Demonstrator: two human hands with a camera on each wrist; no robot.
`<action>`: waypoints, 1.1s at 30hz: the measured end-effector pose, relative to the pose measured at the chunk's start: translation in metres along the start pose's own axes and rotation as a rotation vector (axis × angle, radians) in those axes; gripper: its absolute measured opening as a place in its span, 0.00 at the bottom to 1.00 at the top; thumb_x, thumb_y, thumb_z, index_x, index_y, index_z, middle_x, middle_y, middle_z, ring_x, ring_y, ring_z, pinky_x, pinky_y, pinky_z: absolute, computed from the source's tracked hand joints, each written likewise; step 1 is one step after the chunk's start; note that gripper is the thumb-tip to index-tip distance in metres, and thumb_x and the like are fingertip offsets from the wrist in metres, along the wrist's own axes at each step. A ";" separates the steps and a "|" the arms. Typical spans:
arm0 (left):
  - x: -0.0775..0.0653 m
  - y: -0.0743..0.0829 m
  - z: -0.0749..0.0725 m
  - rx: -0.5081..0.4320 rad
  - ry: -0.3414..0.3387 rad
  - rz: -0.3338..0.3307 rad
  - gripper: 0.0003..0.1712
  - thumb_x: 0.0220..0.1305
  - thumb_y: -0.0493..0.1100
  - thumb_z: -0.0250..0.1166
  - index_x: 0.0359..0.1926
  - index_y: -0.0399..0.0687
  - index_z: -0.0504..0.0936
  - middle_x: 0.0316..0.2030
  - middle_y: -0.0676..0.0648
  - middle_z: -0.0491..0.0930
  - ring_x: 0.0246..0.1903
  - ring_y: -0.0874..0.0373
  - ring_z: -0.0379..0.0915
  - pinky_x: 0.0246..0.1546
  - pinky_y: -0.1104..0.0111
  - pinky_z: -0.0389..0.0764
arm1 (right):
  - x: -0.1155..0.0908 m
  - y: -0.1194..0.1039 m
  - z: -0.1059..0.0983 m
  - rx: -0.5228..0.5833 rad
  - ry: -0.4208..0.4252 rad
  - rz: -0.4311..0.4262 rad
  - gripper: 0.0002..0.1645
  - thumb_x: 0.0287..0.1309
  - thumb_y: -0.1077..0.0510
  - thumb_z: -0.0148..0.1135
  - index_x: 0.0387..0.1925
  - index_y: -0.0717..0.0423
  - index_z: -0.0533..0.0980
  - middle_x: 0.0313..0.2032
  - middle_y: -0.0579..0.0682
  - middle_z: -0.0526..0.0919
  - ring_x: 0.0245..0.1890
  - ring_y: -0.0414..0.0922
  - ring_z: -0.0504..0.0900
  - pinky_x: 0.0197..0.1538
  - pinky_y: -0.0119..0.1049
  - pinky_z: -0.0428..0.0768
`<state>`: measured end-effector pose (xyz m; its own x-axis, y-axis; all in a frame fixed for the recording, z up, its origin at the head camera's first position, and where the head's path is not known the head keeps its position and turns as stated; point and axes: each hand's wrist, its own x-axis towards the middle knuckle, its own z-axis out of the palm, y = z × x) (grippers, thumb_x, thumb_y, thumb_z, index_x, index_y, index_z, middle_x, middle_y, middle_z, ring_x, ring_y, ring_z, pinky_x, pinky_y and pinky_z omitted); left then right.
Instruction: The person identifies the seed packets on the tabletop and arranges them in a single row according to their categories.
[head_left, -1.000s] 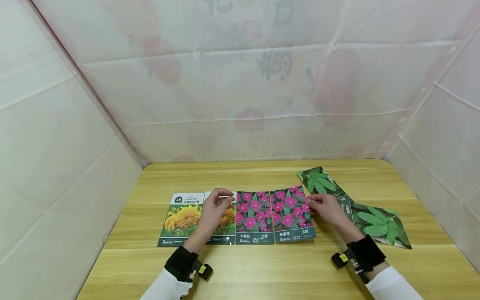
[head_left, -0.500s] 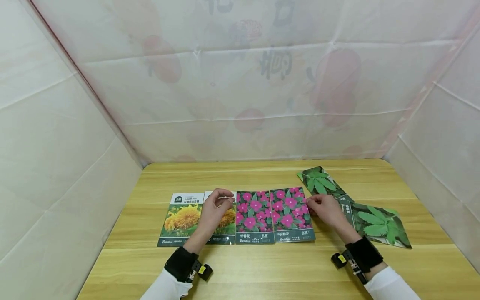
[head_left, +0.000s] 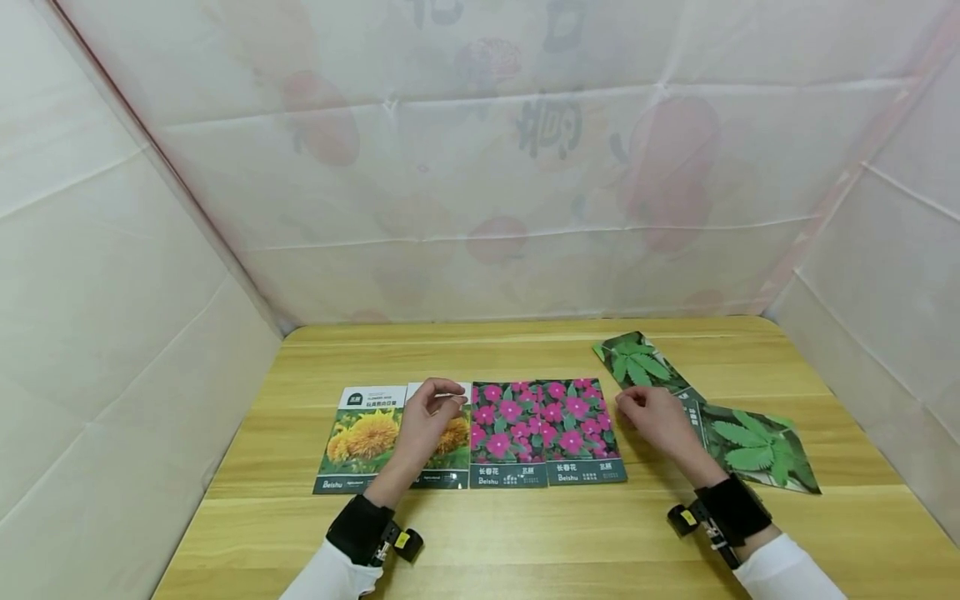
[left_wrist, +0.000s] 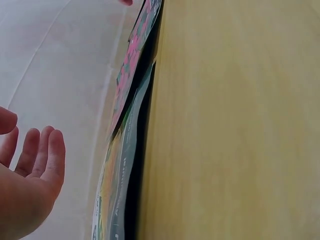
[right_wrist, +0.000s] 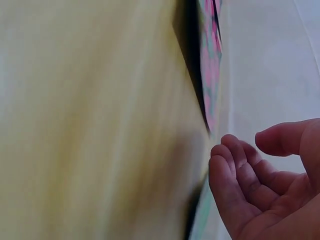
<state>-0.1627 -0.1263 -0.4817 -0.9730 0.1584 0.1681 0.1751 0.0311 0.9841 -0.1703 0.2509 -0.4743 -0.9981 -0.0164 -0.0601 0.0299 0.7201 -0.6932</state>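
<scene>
Four kinds of view aside, a row of seed packets lies on the table: a yellow-flower packet point(head_left: 363, 437), a second yellow-flower packet point(head_left: 453, 437) partly hidden, a pink-flower packet point(head_left: 508, 433) and another pink-flower packet point(head_left: 581, 429) at the row's right end. Above the second yellow-flower packet hovers my left hand point(head_left: 427, 425), its fingers relaxed and holding nothing, as the left wrist view shows. Just right of the last pink-flower packet is my right hand point(head_left: 660, 421), apart from it. Its fingers curve loosely in the right wrist view, with a gap to the thumb.
Two green-leaf packets, one point(head_left: 641, 362) farther back and one point(head_left: 761, 446) nearer, lie askew on the right, their ends overlapping beside my right hand. Pale cloth walls point(head_left: 480, 275) enclose the wooden table point(head_left: 525, 542) at the back and sides.
The rightmost pink-flower packet has straightened and shifted slightly left, against its neighbour. My right hand has released its edge and drawn slightly away. My left hand has stayed in place.
</scene>
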 end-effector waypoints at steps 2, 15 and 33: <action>0.001 0.000 -0.001 -0.020 0.003 0.007 0.11 0.79 0.37 0.58 0.56 0.37 0.77 0.57 0.27 0.75 0.57 0.32 0.75 0.56 0.47 0.82 | 0.000 0.000 -0.006 -0.016 0.014 -0.018 0.20 0.78 0.52 0.54 0.53 0.65 0.82 0.35 0.54 0.85 0.30 0.46 0.76 0.35 0.38 0.74; 0.009 -0.046 -0.011 0.000 0.008 0.096 0.28 0.75 0.65 0.60 0.58 0.48 0.77 0.57 0.33 0.77 0.55 0.45 0.79 0.55 0.60 0.85 | 0.025 0.056 -0.039 -0.255 0.180 -0.108 0.23 0.80 0.46 0.51 0.54 0.60 0.81 0.37 0.52 0.83 0.28 0.48 0.75 0.33 0.42 0.69; -0.001 -0.002 -0.013 -0.003 0.089 0.019 0.12 0.77 0.38 0.60 0.55 0.35 0.78 0.52 0.32 0.80 0.53 0.39 0.80 0.54 0.50 0.85 | 0.022 0.051 -0.050 -0.369 0.118 -0.043 0.42 0.73 0.40 0.60 0.61 0.80 0.71 0.52 0.82 0.72 0.39 0.68 0.77 0.36 0.55 0.76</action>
<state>-0.1642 -0.1395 -0.4825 -0.9791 0.0705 0.1907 0.1930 0.0263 0.9809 -0.1938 0.3216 -0.4750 -0.9981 0.0125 0.0610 -0.0121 0.9220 -0.3869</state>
